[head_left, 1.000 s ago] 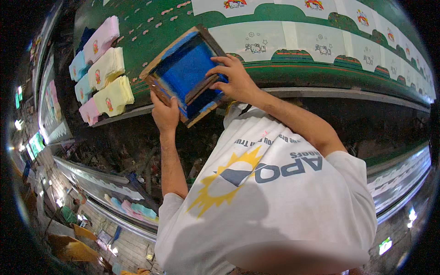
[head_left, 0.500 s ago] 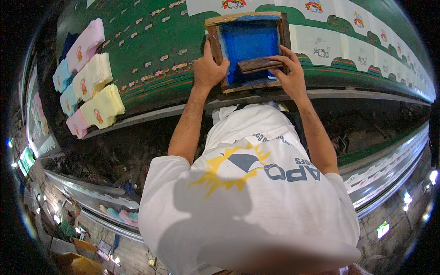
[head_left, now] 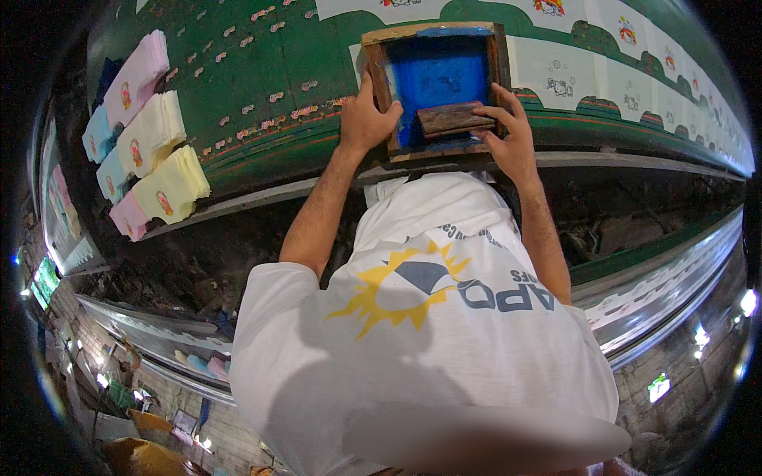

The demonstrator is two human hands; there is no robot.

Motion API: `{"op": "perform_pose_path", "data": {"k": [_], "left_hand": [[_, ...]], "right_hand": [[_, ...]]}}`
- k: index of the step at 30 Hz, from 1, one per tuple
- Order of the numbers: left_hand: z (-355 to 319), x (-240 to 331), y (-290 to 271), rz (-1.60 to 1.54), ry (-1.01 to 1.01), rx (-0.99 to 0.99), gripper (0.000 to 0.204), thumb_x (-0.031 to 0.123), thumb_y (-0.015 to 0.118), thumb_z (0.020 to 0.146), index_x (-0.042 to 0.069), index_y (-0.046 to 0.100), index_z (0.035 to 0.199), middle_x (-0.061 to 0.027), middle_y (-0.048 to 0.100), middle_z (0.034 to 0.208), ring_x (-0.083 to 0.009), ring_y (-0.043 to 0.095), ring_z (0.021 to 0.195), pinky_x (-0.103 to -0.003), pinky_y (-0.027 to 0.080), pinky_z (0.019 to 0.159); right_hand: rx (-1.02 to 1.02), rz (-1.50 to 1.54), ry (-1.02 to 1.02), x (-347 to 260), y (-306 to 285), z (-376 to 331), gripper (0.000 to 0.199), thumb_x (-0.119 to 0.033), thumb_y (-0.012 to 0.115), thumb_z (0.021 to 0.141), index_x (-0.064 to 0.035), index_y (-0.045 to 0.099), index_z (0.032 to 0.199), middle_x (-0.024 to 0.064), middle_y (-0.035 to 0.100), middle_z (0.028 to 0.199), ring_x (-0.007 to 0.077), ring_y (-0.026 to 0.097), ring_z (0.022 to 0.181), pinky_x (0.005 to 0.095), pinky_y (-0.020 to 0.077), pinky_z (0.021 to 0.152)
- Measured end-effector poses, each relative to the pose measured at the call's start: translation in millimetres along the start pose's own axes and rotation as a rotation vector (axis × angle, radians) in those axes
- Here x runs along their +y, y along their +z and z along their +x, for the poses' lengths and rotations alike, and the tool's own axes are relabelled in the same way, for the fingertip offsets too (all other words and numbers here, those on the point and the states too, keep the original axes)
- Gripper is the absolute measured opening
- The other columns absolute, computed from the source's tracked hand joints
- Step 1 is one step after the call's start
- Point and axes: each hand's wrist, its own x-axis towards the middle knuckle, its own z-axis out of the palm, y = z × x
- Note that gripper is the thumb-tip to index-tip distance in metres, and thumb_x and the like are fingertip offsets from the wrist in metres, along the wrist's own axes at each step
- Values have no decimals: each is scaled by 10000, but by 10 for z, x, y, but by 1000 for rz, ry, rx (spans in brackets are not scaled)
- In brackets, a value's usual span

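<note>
A wooden screen-printing frame (head_left: 432,32) with blue mesh (head_left: 432,70) lies on the green table in front of me. Its left side is gripped by my left hand (head_left: 367,120), thumb on the inner edge and fingers along the outside. Inside the frame, near its close end, a brown wooden squeegee (head_left: 446,120) leans on the mesh. My right hand (head_left: 513,136) pinches the squeegee's right end, while its upper fingers reach over the frame's right side. Faint dark outlines show through the mesh.
White cut fabric pieces (head_left: 548,73) with outline prints run off to the right, and a farther row carries coloured prints. Stacks of pink, blue and yellow pieces (head_left: 151,131) lie at the left. Small prints dot the green table (head_left: 278,67). A metal rail (head_left: 603,159) edges it.
The squeegee has tipped, showing more of its broad face, and sits slightly closer to the frame's near end. Both hands keep their places on the frame; the whole view has shifted slightly.
</note>
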Motion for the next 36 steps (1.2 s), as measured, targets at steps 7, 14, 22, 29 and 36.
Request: {"op": "perform_pose_path", "data": {"k": [7,14,22,29,36], "left_hand": [[14,-7,16,18,2,3,983,363,815,826,-160,430,1565,-302,781,982,-402,802,865,-477,644,815],[26,37,-42,-15,-112,-108,934,349,816,834,-157,468,1538,-271,798,1029,-387,808,879,-460,648,830],[8,102,-105,22,-61,-138,961,372,791,882,-158,385,1573,-299,783,1095,-454,790,963,-490,638,885],[32,147,-167,58,-117,-250,999,443,729,963,-222,309,1580,-384,750,1041,-489,780,949,-517,634,875],[40,121,-165,54,-99,-246,952,450,689,987,-222,338,1564,-359,744,910,-486,781,854,-524,642,784]], "right_hand": [[85,-102,-123,-120,-38,27,473,-40,913,743,-149,804,1191,167,480,1660,401,409,1563,549,330,1303],[-145,-472,-301,-464,2,37,522,70,777,771,-123,773,1256,78,666,1461,347,599,1362,496,490,1168],[-112,-474,-333,-433,81,-1,496,11,700,817,-123,734,1293,88,735,1320,337,666,1274,488,538,1113],[-16,-531,-362,-445,247,297,554,88,698,804,-117,745,1318,78,742,1310,326,677,1270,450,557,1100],[-68,-542,-275,-515,65,973,466,6,696,956,-204,745,1369,78,755,1319,301,736,1191,430,628,982]]}}
